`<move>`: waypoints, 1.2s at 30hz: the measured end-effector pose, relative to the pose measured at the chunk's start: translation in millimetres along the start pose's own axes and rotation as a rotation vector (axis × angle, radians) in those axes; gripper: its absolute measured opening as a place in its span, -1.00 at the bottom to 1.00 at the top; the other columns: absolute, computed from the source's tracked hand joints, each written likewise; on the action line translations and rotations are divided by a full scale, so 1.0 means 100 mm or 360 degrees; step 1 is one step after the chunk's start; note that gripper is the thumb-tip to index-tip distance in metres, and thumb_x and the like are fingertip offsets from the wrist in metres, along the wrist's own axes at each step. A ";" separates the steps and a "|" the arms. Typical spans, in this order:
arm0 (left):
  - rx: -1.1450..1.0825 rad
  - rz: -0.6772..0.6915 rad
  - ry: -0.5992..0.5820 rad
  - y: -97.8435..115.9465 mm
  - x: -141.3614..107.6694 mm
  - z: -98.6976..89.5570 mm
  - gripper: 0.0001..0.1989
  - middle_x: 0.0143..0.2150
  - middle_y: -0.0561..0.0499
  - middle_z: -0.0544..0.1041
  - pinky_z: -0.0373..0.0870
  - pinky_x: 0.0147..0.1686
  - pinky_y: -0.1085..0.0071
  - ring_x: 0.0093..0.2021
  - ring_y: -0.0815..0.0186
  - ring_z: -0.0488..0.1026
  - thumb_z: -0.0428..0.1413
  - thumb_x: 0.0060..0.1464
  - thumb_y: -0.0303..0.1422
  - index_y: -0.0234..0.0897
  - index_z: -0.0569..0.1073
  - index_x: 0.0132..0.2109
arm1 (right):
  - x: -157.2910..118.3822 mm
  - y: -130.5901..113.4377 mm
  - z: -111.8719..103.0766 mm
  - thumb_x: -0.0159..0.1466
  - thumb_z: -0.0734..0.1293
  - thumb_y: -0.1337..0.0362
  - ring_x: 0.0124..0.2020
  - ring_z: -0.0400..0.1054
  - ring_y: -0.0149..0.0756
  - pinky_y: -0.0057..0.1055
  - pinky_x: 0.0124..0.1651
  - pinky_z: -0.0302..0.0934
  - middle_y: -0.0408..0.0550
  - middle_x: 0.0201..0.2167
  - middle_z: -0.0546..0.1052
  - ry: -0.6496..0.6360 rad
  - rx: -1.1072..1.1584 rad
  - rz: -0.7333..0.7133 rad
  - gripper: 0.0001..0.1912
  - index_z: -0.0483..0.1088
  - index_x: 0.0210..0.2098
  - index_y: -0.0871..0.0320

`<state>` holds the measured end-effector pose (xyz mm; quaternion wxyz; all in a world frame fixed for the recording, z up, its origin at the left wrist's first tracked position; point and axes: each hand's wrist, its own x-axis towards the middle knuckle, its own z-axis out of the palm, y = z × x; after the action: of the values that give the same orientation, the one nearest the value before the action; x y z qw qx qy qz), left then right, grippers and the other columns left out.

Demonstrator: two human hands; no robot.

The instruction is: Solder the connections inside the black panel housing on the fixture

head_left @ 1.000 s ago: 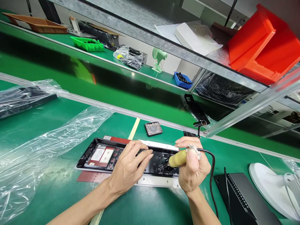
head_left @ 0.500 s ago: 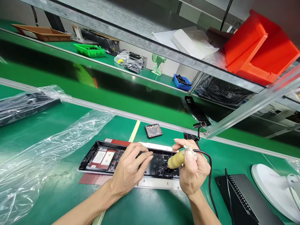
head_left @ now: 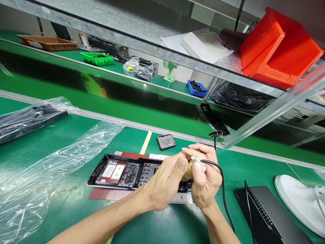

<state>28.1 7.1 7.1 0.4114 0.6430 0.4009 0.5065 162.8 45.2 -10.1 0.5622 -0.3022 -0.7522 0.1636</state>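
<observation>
My right hand (head_left: 206,183) is closed around a corded tool that looks like a soldering iron (head_left: 187,173), its handle wrapped in yellow tape and its tip hidden. My left hand (head_left: 167,181) is beside the handle, its fingers drawn together and meeting the right hand's fingertips; whatever they hold is hidden. Under both hands lies a long black plastic housing (head_left: 147,174) with ribs and round holes, its right part mostly covered. It rests on a reddish-brown board (head_left: 106,194) and a white strip (head_left: 181,198).
Behind the housing sits a small black tray of tiny metal parts (head_left: 166,141). Clear plastic film (head_left: 73,162) covers the left bench. A black device (head_left: 269,210) and a white round base (head_left: 296,203) lie at right. Above, a metal shelf (head_left: 142,44) carries a red bin (head_left: 279,51).
My left hand has moved right, from the middle of the housing up to the tool handle and right fingers. The right hand has shifted slightly left, still holding the tool.
</observation>
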 end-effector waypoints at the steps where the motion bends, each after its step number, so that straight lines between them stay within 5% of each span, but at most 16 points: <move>1: -0.0040 0.0004 -0.0007 0.02 0.05 0.04 -0.36 -0.44 -0.01 0.31 0.23 -0.38 0.35 -0.42 0.33 0.17 -0.44 0.37 0.08 -0.26 0.25 -0.38 | 0.01 0.00 0.00 0.37 0.22 0.28 0.04 0.36 -0.14 -0.03 0.08 0.22 -0.01 -0.08 0.54 -0.0013 -0.0018 -0.0017 -0.69 0.56 -0.04 0.08; 14: -0.0244 -0.0060 0.0149 -0.14 0.18 0.32 -0.32 -0.56 0.03 0.11 0.05 -0.49 0.34 -0.51 0.37 0.05 -0.43 0.30 0.19 -0.24 0.09 -0.50 | 0.09 -0.03 -0.11 0.36 0.20 0.25 0.11 0.30 -0.20 -0.12 0.16 0.11 0.00 0.10 0.43 -0.0071 -0.0287 -0.0155 -0.63 0.53 0.05 0.10; 17: -0.0155 -0.0012 0.0224 -0.18 0.17 0.35 -0.30 -0.55 -0.01 0.22 0.12 -0.50 0.32 -0.52 0.35 0.13 -0.45 0.28 0.21 -0.24 0.15 -0.49 | 0.09 -0.02 -0.11 0.36 0.19 0.25 0.08 0.32 -0.21 -0.13 0.15 0.10 -0.01 0.05 0.46 -0.0068 -0.0247 -0.0175 -0.64 0.54 0.01 0.12; 21: -0.0182 0.0084 0.0246 -0.21 0.18 0.36 -0.26 -0.27 -0.14 0.50 0.43 -0.19 0.28 -0.27 0.25 0.42 -0.43 0.32 0.15 -0.29 0.42 -0.25 | 0.09 0.02 -0.08 0.42 0.11 0.12 0.05 0.35 -0.21 -0.11 0.14 0.12 -0.05 0.00 0.50 -0.0132 -0.0018 -0.0121 -0.60 0.53 -0.07 0.10; 26: -0.0353 0.0048 0.0173 -0.29 0.20 0.36 -0.21 -0.18 -0.18 0.52 0.39 0.11 0.18 0.03 0.13 0.44 -0.44 0.30 0.18 -0.32 0.46 -0.13 | 0.15 0.03 -0.05 0.43 0.20 0.01 0.02 0.39 -0.20 -0.11 0.15 0.18 -0.11 -0.07 0.55 -0.0179 0.0321 -0.0015 -0.64 0.50 -0.02 0.07; 36: 0.0062 0.0169 0.0318 -0.27 0.23 0.32 -0.36 -0.36 -0.04 0.35 0.39 -0.26 0.37 -0.31 0.35 0.34 -0.46 0.38 0.03 -0.28 0.25 -0.38 | 0.17 0.00 -0.03 0.42 0.20 0.42 -0.07 0.43 -0.35 -0.27 0.00 0.37 -0.13 -0.13 0.54 -0.0271 0.0691 0.0040 -0.67 0.50 0.04 0.03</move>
<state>61.2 34.1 -15.4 0.3294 0.6175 0.4152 0.5812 162.4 55.8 3.4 0.5465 -0.1687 -0.7402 0.3536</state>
